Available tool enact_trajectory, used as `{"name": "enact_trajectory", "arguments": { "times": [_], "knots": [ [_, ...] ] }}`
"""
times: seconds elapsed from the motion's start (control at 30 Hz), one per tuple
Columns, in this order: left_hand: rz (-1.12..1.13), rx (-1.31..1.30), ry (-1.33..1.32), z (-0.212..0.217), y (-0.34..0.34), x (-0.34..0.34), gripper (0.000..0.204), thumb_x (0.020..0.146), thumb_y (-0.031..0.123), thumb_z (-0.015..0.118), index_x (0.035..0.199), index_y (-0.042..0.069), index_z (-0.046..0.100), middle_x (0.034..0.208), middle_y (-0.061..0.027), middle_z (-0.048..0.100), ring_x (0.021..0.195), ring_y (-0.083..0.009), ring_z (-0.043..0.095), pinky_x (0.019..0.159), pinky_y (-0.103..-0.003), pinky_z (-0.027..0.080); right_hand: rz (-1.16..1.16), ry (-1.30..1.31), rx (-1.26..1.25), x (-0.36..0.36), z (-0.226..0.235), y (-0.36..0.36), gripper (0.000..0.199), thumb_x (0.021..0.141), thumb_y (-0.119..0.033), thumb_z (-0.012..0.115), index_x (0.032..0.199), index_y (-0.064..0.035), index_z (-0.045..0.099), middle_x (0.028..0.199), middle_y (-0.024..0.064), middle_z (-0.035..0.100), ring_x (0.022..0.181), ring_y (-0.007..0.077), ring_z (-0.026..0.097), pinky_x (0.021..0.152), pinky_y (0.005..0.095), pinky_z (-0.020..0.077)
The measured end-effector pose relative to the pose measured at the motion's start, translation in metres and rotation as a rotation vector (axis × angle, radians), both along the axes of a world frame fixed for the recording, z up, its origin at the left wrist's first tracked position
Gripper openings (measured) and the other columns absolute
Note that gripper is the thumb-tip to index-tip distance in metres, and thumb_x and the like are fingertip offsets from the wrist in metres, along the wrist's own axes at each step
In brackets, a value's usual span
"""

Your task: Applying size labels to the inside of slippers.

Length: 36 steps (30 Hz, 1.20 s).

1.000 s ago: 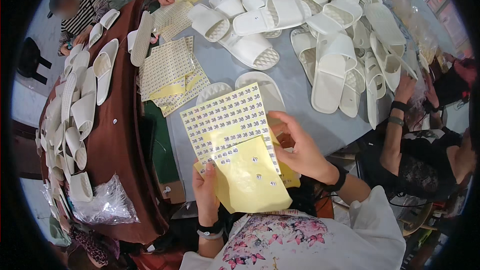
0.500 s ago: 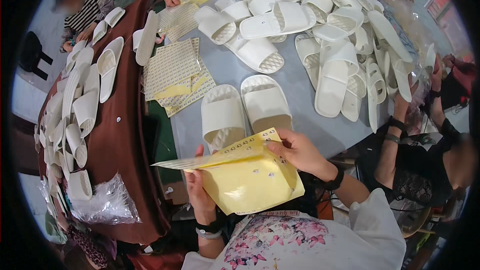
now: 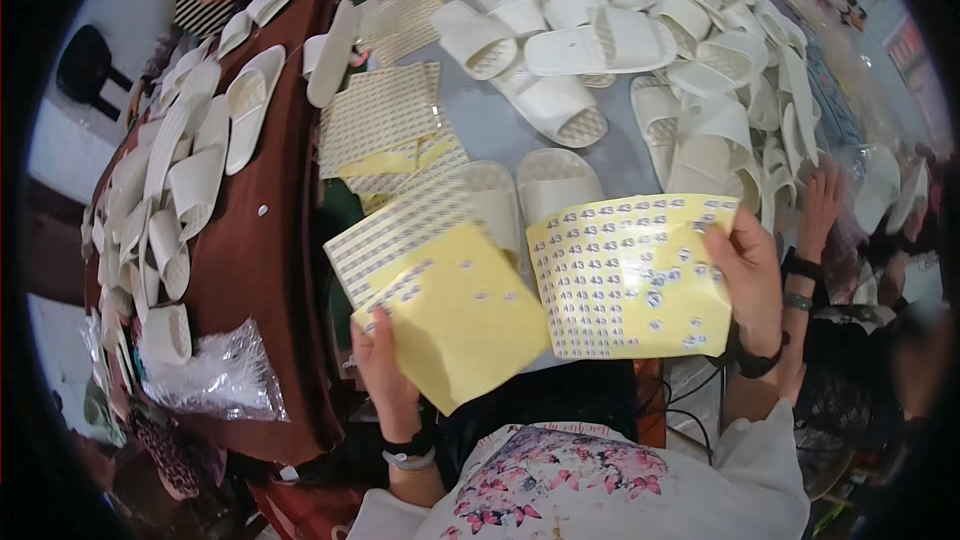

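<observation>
My left hand (image 3: 385, 365) pinches a yellow sticker sheet (image 3: 465, 330) by its left edge; only a few stickers are left on its face. Behind that sheet sticks out a fuller sticker sheet (image 3: 410, 230) covered in small printed labels, apparently in the same grip. Off to the right, my right hand (image 3: 748, 275) grips another yellow sticker sheet (image 3: 630, 275), with rows of labels at its left and scattered ones at its right. Partly hidden behind the sheets, a pair of white slippers (image 3: 558, 183) stands on the grey table (image 3: 480, 125).
White slippers (image 3: 600, 45) lie heaped across the far and right side of the table. More sticker sheets (image 3: 375, 115) are stacked at the left edge. A brown-covered table (image 3: 265, 270) holds slippers and a clear plastic bag (image 3: 225, 375). Co-workers' hands (image 3: 822, 205) show at right and far side.
The sheets that were together in both hands are now apart: one has moved right with my right hand, the others stay in my left. The view has shifted slightly.
</observation>
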State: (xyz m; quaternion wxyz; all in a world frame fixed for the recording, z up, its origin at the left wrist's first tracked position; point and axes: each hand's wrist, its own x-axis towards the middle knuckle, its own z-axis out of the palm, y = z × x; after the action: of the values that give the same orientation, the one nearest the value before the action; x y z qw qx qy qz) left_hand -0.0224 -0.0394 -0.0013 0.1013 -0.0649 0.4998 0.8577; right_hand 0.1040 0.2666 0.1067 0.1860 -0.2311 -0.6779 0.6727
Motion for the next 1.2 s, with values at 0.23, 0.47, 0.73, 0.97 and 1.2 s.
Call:
{"name": "enact_trajectory", "arguments": {
  "times": [0.23, 0.47, 0.73, 0.97, 1.2],
  "knots": [
    [-0.163, -0.07, 0.005, -0.01, 0.01, 0.022, 0.023, 0.092, 0.016, 0.047, 0.111, 0.003, 0.048, 0.1, -0.0063, 0.059, 0.085, -0.01, 0.058, 0.07, -0.024, 0.048, 0.291, 0.034, 0.034, -0.04, -0.027, -0.049, 0.02, 0.088, -0.013, 0.054, 0.104, -0.0007, 0.053, 0.083, -0.0011, 0.057, 0.07, 0.0024, 0.051, 0.061, 0.0183, 0.0426],
    [-0.158, 0.187, -0.149, 0.002, 0.0, 0.013, 0.029, 0.093, 0.02, 0.043, 0.116, 0.002, 0.043, 0.105, -0.0094, 0.057, 0.091, -0.0137, 0.059, 0.074, -0.027, 0.05, 0.385, -0.012, 0.267, -0.07, -0.09, -0.087, 0.022, 0.084, -0.01, 0.056, 0.103, 0.0013, 0.053, 0.078, 0.0075, 0.053, 0.065, 0.0141, 0.049, 0.059, 0.0259, 0.0403],
    [-0.253, 0.058, 0.034, 0.009, 0.001, 0.023, 0.041, 0.088, 0.019, 0.053, 0.12, -0.001, 0.038, 0.111, -0.0117, 0.055, 0.094, -0.0173, 0.058, 0.082, -0.03, 0.047, 0.338, 0.029, 0.431, -0.069, -0.094, -0.086, 0.029, 0.083, -0.012, 0.058, 0.108, 0.0013, 0.051, 0.087, 0.0127, 0.055, 0.076, 0.0223, 0.055, 0.066, 0.029, 0.0425],
    [-0.292, -0.016, -0.086, 0.001, 0.003, 0.017, 0.028, 0.087, 0.009, 0.052, 0.113, -0.002, 0.047, 0.106, -0.0116, 0.058, 0.09, -0.0154, 0.059, 0.077, -0.029, 0.048, 0.391, -0.006, 0.197, -0.063, -0.082, -0.074, 0.029, 0.083, -0.007, 0.057, 0.11, -0.0008, 0.05, 0.091, 0.0108, 0.058, 0.08, 0.0205, 0.057, 0.069, 0.0284, 0.0449],
    [-0.229, 0.163, -0.195, 0.002, 0.009, 0.015, 0.026, 0.088, 0.008, 0.051, 0.112, -0.002, 0.048, 0.107, -0.0119, 0.058, 0.092, -0.0184, 0.059, 0.077, -0.031, 0.05, 0.239, 0.172, 0.711, -0.057, -0.042, -0.065, 0.02, 0.083, -0.005, 0.057, 0.103, -0.0011, 0.054, 0.087, 0.0073, 0.055, 0.076, 0.0136, 0.055, 0.067, 0.0231, 0.0429]
  ]
}}
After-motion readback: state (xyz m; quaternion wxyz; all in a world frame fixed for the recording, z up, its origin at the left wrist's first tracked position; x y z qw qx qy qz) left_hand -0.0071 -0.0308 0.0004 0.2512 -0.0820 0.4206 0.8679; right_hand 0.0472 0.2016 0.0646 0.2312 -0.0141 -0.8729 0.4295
